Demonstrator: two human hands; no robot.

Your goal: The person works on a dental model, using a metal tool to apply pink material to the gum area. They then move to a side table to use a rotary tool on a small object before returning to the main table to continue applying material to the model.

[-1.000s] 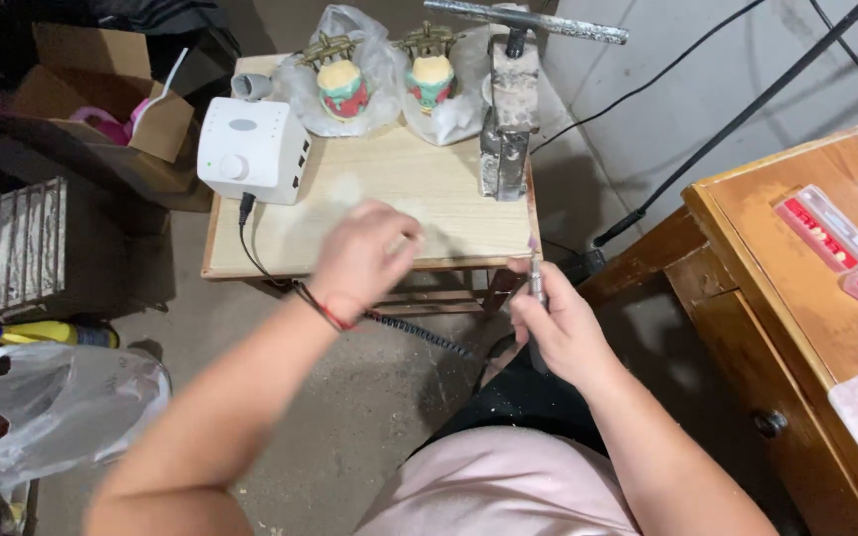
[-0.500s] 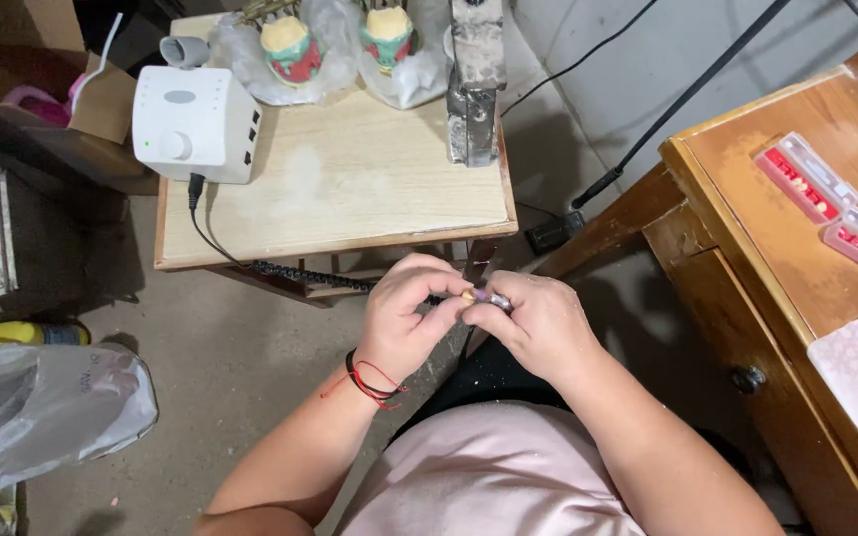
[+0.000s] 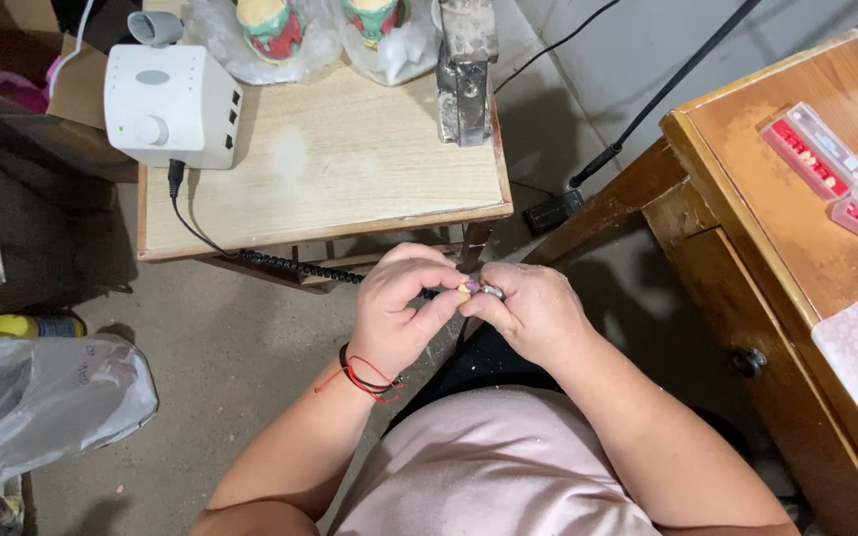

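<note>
Where the two hands meet, above the lap and just in front of the small desk:

Item: small tool tip, a metal end with a pale, purplish bit, pinched between both hands; its exact kind is too small to tell.
Location: in the air between the fingertips, below the desk edge, apart from everything on the desk.
Handling: judged light, stiff and small; the smooth metal is likely slippery and easy to drop, so best taken by the fingertips close to the metal collar, not by the bit.
Left hand: curled narrow, thumb and forefinger closed on the tip from the left; wrist bent inward, red and black cords round it.
Right hand: closed round the rest of the tool, fingers folded, knuckles up, thumb pressed toward the tip.
Arms: both forearms angled in from the body, elbows out, hands touching.
Cord: black coiled cable running from under the desk toward the hands.
Desk items: white control box, grey metal press, two bagged casts.
Right side: wooden bench with red tooth cards.
Floor: clear plastic bag.
</note>
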